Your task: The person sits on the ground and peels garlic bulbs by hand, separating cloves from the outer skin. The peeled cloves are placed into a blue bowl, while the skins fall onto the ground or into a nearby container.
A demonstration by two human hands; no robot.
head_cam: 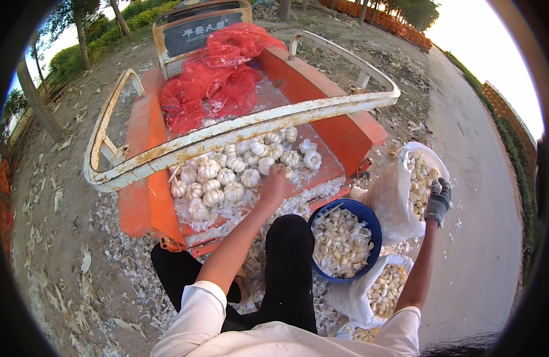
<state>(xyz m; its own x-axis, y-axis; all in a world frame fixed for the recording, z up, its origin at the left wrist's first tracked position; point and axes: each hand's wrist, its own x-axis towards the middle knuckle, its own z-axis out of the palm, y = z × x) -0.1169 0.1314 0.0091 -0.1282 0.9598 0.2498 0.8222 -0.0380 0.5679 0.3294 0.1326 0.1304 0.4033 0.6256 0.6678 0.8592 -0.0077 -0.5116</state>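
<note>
My bare left hand (276, 180) reaches into the pile of whole garlic bulbs (225, 176) on the orange cargo bed (325, 156). Its fingers are bent downward among the bulbs, and the fingertips are hidden, so a grip cannot be made out. My right hand (437, 203), in a dark grey glove, is at the right edge of a tall white woven sack (386, 196). Its fingers are apart over the sack's mouth, beside the loose garlic cloves (419, 178) inside, with nothing visible in them. Between my hands stands a blue tub (378, 223) of cloves and papery skins (341, 241).
A second white sack (350, 299) of cloves sits beside my right forearm. A rusty white rail (238, 129) spans the bed above the bulbs. Red mesh bags (212, 85) lie farther back. Garlic skins (118, 250) litter the ground; a paved road (475, 223) runs right.
</note>
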